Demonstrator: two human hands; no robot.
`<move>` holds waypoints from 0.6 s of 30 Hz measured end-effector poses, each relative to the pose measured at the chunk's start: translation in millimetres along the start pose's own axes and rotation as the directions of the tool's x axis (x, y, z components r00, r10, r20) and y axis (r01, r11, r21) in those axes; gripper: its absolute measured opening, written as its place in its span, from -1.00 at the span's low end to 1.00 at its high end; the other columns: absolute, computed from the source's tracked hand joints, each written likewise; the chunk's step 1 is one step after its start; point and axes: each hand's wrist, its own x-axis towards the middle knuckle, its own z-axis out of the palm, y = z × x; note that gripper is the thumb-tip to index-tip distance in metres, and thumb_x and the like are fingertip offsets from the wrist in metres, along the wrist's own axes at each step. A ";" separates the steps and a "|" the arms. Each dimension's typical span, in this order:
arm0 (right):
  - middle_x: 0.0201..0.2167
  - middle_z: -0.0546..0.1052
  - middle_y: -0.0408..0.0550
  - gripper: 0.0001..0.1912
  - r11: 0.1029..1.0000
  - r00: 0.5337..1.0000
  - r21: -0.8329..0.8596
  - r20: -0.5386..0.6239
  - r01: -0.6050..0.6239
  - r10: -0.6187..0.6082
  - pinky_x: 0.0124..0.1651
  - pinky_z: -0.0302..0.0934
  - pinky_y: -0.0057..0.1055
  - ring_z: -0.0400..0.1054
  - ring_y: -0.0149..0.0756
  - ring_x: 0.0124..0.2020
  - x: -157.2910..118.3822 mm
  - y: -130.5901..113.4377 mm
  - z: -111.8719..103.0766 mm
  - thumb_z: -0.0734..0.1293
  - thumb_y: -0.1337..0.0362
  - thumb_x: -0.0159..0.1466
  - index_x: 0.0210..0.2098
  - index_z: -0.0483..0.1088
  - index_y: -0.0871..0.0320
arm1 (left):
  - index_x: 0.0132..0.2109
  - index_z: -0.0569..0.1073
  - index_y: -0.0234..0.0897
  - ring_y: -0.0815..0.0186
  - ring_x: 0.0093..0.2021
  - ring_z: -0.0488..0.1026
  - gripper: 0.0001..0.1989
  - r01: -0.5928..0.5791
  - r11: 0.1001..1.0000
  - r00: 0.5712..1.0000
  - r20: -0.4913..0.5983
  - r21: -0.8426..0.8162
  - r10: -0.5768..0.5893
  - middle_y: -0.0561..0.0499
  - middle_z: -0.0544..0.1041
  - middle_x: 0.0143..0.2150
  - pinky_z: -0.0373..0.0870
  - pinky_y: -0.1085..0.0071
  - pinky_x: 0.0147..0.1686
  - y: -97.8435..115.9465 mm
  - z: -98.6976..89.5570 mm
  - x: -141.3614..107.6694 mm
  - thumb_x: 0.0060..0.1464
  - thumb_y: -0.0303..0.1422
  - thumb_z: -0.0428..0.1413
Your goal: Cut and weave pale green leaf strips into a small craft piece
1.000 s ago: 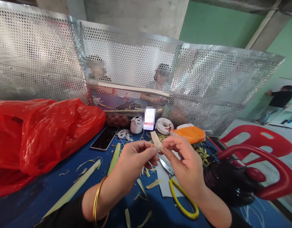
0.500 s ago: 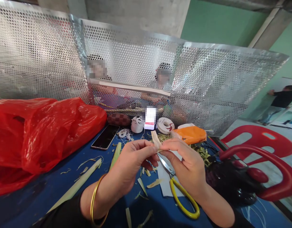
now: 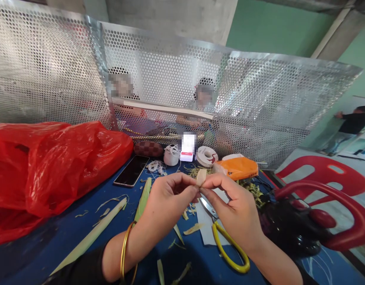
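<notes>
Between the fingertips of both hands is a small pale strip of dried husk (image 3: 201,177), its end sticking up. My left hand (image 3: 170,202) pinches it from the left, a gold bangle on the wrist. From the other side my right hand (image 3: 234,200) pinches it with thumb and forefinger; the two hands meet at the tips. Scissors with yellow handles (image 3: 229,247) lie under my right hand on a white sheet (image 3: 206,229). Long green-white husk leaves (image 3: 93,233) rest left of my left arm, and small scraps (image 3: 194,228) are scattered below the hands.
A red plastic bag (image 3: 63,166) covers the left. Behind are a dark phone (image 3: 131,170), a ball of white string (image 3: 171,155), a lit screen (image 3: 187,146), a ribbon spool (image 3: 207,156) and an orange packet (image 3: 238,168). A black kettle (image 3: 292,225) stands right. Behind a perforated metal screen (image 3: 170,75) sit two people.
The husk strip's raised end is now shorter and more upright. My left hand has shifted slightly right, its fingers curled closer against my right fingertips.
</notes>
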 end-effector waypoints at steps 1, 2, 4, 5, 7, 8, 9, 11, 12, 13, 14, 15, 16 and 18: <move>-0.43 0.51 -0.16 -0.92 1.000 1.000 -0.004 -0.003 -0.024 0.024 -0.32 0.28 -0.44 0.39 -0.33 -0.41 0.2 -0.9 -0.1 0.32 0.37 0.25 -0.39 0.40 0.11 | -0.42 0.51 -0.33 0.37 -0.50 0.41 -0.92 -0.018 1.000 1.000 -0.003 0.007 0.018 0.05 0.49 -0.56 0.34 0.48 -0.45 0.4 0.1 -0.3 -0.10 -0.40 0.15; -0.46 0.50 -0.17 -0.92 0.999 0.999 -0.007 -0.003 -0.049 0.049 -0.36 0.27 -0.45 0.37 -0.35 -0.44 0.7 -1.6 -0.2 0.33 0.36 0.24 -0.40 0.40 0.12 | -0.42 0.51 -0.32 0.37 -0.49 0.41 -0.92 -0.031 0.999 1.000 -0.003 0.011 0.031 0.05 0.50 -0.55 0.35 0.48 -0.44 0.6 0.1 -0.5 -0.10 -0.40 0.15; -0.49 0.49 -0.18 -0.91 0.996 0.996 -0.005 0.001 -0.089 0.089 -0.38 0.26 -0.46 0.36 -0.36 -0.47 1.8 -2.6 -0.4 0.33 0.36 0.23 -0.42 0.41 0.12 | -0.41 0.52 -0.32 0.35 -0.46 0.43 -0.92 -0.034 0.999 0.999 0.006 0.022 0.034 0.03 0.51 -0.52 0.37 0.46 -0.41 0.5 -0.4 -0.4 -0.10 -0.38 0.17; -0.50 0.49 -0.18 -0.91 0.995 0.995 -0.002 0.002 -0.102 0.102 -0.38 0.26 -0.46 0.35 -0.36 -0.47 2.4 -2.7 -0.5 0.33 0.36 0.23 -0.42 0.41 0.13 | -0.41 0.52 -0.32 0.34 -0.45 0.44 -0.91 -0.033 0.999 0.999 0.013 0.028 0.033 0.02 0.52 -0.51 0.38 0.45 -0.40 0.0 -0.7 -0.1 -0.10 -0.37 0.18; -0.50 0.49 -0.18 -0.91 0.993 0.993 0.002 -0.007 -0.120 0.120 -0.37 0.26 -0.45 0.36 -0.36 -0.46 3.4 -2.5 -0.5 0.33 0.36 0.22 -0.43 0.41 0.13 | -0.39 0.53 -0.31 0.31 -0.41 0.46 -0.89 -0.039 0.999 0.999 0.039 0.037 0.037 0.00 0.55 -0.46 0.40 0.44 -0.37 -1.4 -1.3 0.9 -0.11 -0.35 0.22; -0.50 0.50 -0.18 -0.91 0.992 0.992 0.004 -0.014 -0.124 0.124 -0.36 0.26 -0.45 0.36 -0.35 -0.45 3.8 -2.2 -0.5 0.34 0.36 0.22 -0.44 0.41 0.13 | -0.38 0.53 -0.31 0.30 -0.39 0.47 -0.88 -0.044 0.998 0.998 0.053 0.039 0.042 -0.01 0.56 -0.43 0.41 0.43 -0.35 -2.3 -1.6 1.4 -0.11 -0.35 0.23; -0.50 0.50 -0.18 -0.91 0.992 0.991 0.005 -0.019 -0.129 0.129 -0.36 0.27 -0.45 0.36 -0.35 -0.45 4.2 -1.9 -0.4 0.34 0.35 0.21 -0.44 0.41 0.13 | -0.37 0.53 -0.31 0.29 -0.38 0.48 -0.87 -0.051 0.998 0.997 0.066 0.040 0.048 -0.01 0.57 -0.41 0.41 0.42 -0.33 -3.2 -1.8 1.8 -0.11 -0.35 0.25; -0.50 0.51 -0.17 -0.91 0.991 0.990 0.009 -0.024 -0.137 0.137 -0.36 0.27 -0.44 0.37 -0.35 -0.45 4.9 -1.5 -0.4 0.34 0.35 0.21 -0.44 0.42 0.12 | -0.35 0.54 -0.30 0.28 -0.36 0.48 -0.86 -0.067 0.997 0.995 0.080 0.049 0.063 -0.02 0.57 -0.40 0.42 0.41 -0.31 -4.9 -2.1 2.3 -0.10 -0.33 0.26; -0.49 0.51 -0.17 -0.91 0.990 0.990 0.012 -0.024 -0.142 0.142 -0.36 0.28 -0.44 0.37 -0.34 -0.45 5.2 -1.6 -0.5 0.34 0.35 0.21 -0.44 0.42 0.12 | -0.35 0.54 -0.30 0.28 -0.36 0.48 -0.86 -0.074 0.996 0.995 0.076 0.056 0.069 -0.02 0.57 -0.40 0.42 0.41 -0.30 -5.6 -2.2 2.3 -0.08 -0.32 0.26; -0.50 0.51 -0.17 -0.91 0.989 0.989 0.016 -0.023 -0.145 0.145 -0.36 0.28 -0.43 0.37 -0.34 -0.45 5.6 -1.9 -0.8 0.34 0.35 0.21 -0.44 0.42 0.12 | -0.36 0.55 -0.30 0.28 -0.36 0.48 -0.86 -0.081 0.995 0.995 0.070 0.064 0.076 -0.02 0.57 -0.40 0.42 0.41 -0.30 -6.3 -2.2 2.2 -0.07 -0.31 0.25; -0.50 0.51 -0.17 -0.90 0.989 0.989 0.022 -0.023 -0.148 0.149 -0.37 0.28 -0.43 0.37 -0.34 -0.46 5.9 -2.4 -1.2 0.33 0.34 0.21 -0.45 0.42 0.12 | -0.36 0.55 -0.29 0.28 -0.37 0.48 -0.86 -0.087 0.994 0.995 0.065 0.071 0.082 -0.02 0.57 -0.40 0.42 0.41 -0.31 -6.8 -2.2 2.1 -0.06 -0.30 0.25; -0.50 0.51 -0.17 -0.90 0.988 0.988 0.028 -0.024 -0.153 0.153 -0.38 0.28 -0.43 0.37 -0.34 -0.46 6.2 -3.0 -1.7 0.33 0.34 0.21 -0.45 0.42 0.12 | -0.36 0.56 -0.29 0.28 -0.37 0.48 -0.86 -0.091 0.993 0.994 0.061 0.076 0.086 -0.02 0.58 -0.40 0.42 0.42 -0.32 -7.4 -2.2 1.9 -0.05 -0.29 0.25; -0.51 0.51 -0.17 -0.89 0.986 0.987 0.037 -0.024 -0.160 0.161 -0.39 0.28 -0.43 0.37 -0.34 -0.47 6.3 -3.5 -2.3 0.33 0.33 0.21 -0.46 0.42 0.12 | -0.37 0.56 -0.28 0.29 -0.37 0.48 -0.86 -0.094 0.992 0.994 0.060 0.079 0.089 -0.02 0.58 -0.40 0.42 0.42 -0.33 -7.8 -2.1 1.6 -0.04 -0.29 0.25; -0.52 0.51 -0.18 -0.89 0.981 0.982 0.060 -0.019 -0.185 0.186 -0.41 0.27 -0.43 0.36 -0.35 -0.49 6.4 -4.2 -3.4 0.34 0.31 0.21 -0.46 0.42 0.12 | -0.37 0.56 -0.28 0.29 -0.38 0.47 -0.87 -0.103 0.992 0.993 0.056 0.077 0.099 -0.01 0.58 -0.40 0.41 0.43 -0.34 -8.5 -1.8 1.2 -0.03 -0.29 0.24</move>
